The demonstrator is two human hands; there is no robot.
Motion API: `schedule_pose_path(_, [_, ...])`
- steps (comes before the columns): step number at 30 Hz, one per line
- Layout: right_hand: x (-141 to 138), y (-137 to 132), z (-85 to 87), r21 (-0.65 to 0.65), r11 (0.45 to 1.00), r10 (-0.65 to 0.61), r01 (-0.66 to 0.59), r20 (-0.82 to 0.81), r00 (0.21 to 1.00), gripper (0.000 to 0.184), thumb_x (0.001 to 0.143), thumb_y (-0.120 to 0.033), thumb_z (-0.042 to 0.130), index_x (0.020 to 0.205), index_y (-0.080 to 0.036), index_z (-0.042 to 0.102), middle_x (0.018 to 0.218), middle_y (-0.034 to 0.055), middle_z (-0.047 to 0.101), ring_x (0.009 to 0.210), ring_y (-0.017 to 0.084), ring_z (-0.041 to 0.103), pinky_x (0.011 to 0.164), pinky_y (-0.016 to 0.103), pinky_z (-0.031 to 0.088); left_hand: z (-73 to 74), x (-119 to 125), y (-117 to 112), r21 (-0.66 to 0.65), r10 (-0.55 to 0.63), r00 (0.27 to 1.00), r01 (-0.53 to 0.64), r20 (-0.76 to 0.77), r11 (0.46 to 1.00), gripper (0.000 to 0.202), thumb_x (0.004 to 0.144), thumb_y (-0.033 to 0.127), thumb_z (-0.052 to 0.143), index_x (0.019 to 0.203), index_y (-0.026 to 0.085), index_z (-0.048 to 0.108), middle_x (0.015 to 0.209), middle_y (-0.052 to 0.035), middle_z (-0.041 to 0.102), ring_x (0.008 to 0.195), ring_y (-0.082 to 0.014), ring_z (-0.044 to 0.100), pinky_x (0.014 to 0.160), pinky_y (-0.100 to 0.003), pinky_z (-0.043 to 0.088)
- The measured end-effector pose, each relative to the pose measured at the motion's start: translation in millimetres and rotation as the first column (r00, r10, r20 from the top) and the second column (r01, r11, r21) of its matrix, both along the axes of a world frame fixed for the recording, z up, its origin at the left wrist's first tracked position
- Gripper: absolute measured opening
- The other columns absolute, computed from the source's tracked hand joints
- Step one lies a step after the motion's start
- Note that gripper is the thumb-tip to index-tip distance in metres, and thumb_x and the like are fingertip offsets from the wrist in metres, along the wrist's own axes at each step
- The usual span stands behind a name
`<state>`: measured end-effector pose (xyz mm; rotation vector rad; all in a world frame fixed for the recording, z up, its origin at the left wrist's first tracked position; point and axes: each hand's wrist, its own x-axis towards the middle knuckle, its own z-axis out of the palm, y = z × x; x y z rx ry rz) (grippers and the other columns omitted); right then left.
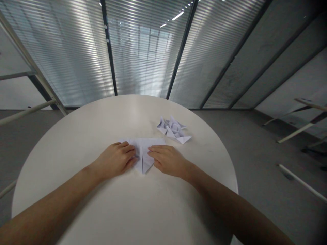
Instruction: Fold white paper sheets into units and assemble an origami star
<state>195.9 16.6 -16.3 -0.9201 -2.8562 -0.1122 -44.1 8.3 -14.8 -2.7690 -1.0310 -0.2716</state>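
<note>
A partly folded white sheet of paper [142, 149] lies flat on the round table, its straight edge away from me and its point towards me. Down its middle runs a crease line, with a flap on each side. My left hand [119, 158] is curled over the left part, fingers bent against the paper and thumb low beside them. Across the right flap, my right hand [170, 160] rests with its fingers stretched out flat, tips near the crease. Both hands cover the outer parts of the sheet.
Several folded paper pieces [173, 129] sit in a cluster just beyond my right hand. The white round table [138, 211] has its curved edge on both sides. Beyond stand glass panels with blinds [145, 51]. A pale metal frame [33, 64] is at the left.
</note>
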Motion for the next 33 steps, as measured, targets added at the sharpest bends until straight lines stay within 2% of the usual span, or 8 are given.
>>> schedule_pose_path(4, [-8.5,0.3,-2.3,0.016,1.0,-0.015,0.015,0.011,1.0,0.034,0.089,-0.012,0.042,0.12,-0.011,0.058,0.129,0.0126,0.056,0.119,0.02,0.053,0.103,0.035,0.04,-6.6,5.0,-0.1,0.043,0.006,0.999,-0.004,-0.04,0.999,0.028,0.094,0.03,0.041,0.09,0.016,0.065,0.094,-0.0088,0.067,0.086,-0.021,0.062,0.077,-0.036,0.05])
schedule_pose_path(8, [-11.7,2.6,-5.2,0.021,0.999,0.028,-0.029,0.011,1.0,0.045,0.087,-0.006,0.038,0.129,-0.015,0.049,0.138,0.0082,0.049,0.128,0.017,0.044,0.108,0.034,0.035,-12.2,5.2,0.6,0.046,-0.034,0.998,0.037,-0.057,0.998,0.026,0.094,0.021,0.04,0.098,0.015,0.064,0.106,-0.0114,0.066,0.095,-0.0223,0.062,0.083,-0.037,0.051])
schedule_pose_path(17, [-3.7,1.6,-3.4,0.014,1.0,0.016,-0.016,0.047,0.999,0.046,0.088,-0.009,0.04,0.133,-0.018,0.047,0.139,0.0048,0.049,0.126,0.019,0.046,0.108,0.038,0.036,-5.7,0.8,-2.3,-0.098,0.032,0.997,-0.025,0.067,0.995,0.028,0.094,0.031,0.041,0.102,0.019,0.065,0.109,-0.009,0.068,0.098,-0.0231,0.064,0.085,-0.037,0.051])
schedule_pose_path(21, [3.7,1.3,-3.1,0.009,1.0,0.002,-0.002,0.06,0.998,0.046,0.087,-0.009,0.039,0.132,-0.015,0.048,0.137,0.0067,0.05,0.125,0.019,0.047,0.107,0.035,0.037,-2.0,-4.0,-2.8,-0.158,0.076,0.989,-0.056,0.125,0.986,0.029,0.093,0.034,0.042,0.094,0.02,0.067,0.095,-0.0082,0.071,0.09,-0.0208,0.066,0.08,-0.033,0.051])
schedule_pose_path(24, [11.7,0.0,-2.6,0.001,0.999,-0.034,0.034,0.052,0.998,0.044,0.087,-0.01,0.041,0.129,-0.013,0.051,0.133,0.0078,0.054,0.123,0.019,0.05,0.106,0.034,0.039,2.5,-7.4,-3.3,-0.171,0.108,0.989,-0.089,0.103,0.981,0.031,0.093,0.036,0.041,0.089,0.019,0.068,0.084,-0.0076,0.071,0.084,-0.0199,0.066,0.076,-0.031,0.05])
schedule_pose_path(28, [20.7,-2.3,1.3,-0.015,0.998,-0.068,0.068,0.018,0.998,0.037,0.088,-0.015,0.043,0.123,-0.014,0.057,0.126,0.0097,0.06,0.117,0.02,0.055,0.101,0.036,0.043,9.6,-11.0,-3.7,-0.146,0.15,0.989,-0.149,-0.008,0.978,0.035,0.094,0.035,0.039,0.08,0.019,0.067,0.076,-0.0066,0.07,0.073,-0.0191,0.065,0.067,-0.03,0.047])
schedule_pose_path(31, [22.8,-1.7,7.8,-0.028,0.989,-0.143,0.144,0.026,0.989,0.03,0.092,-0.022,0.042,0.11,-0.016,0.064,0.113,0.0093,0.067,0.107,0.022,0.061,0.093,0.037,0.047,11.7,-15.1,-2.1,-0.118,0.194,0.977,-0.204,-0.089,0.972,0.037,0.094,0.035,0.037,0.077,0.018,0.066,0.075,-0.0061,0.07,0.07,-0.0198,0.065,0.063,-0.031,0.045])
schedule_pose_path(33, [22.0,1.0,12.6,-0.031,0.976,-0.213,0.215,0.058,0.975,0.03,0.094,-0.028,0.041,0.096,-0.017,0.069,0.098,0.0097,0.071,0.097,0.024,0.065,0.086,0.038,0.049,10.3,-19.0,0.9,-0.095,0.232,0.967,-0.242,-0.109,0.966,0.038,0.094,0.035,0.037,0.075,0.019,0.065,0.074,-0.0057,0.069,0.07,-0.0203,0.064,0.062,-0.031,0.044])
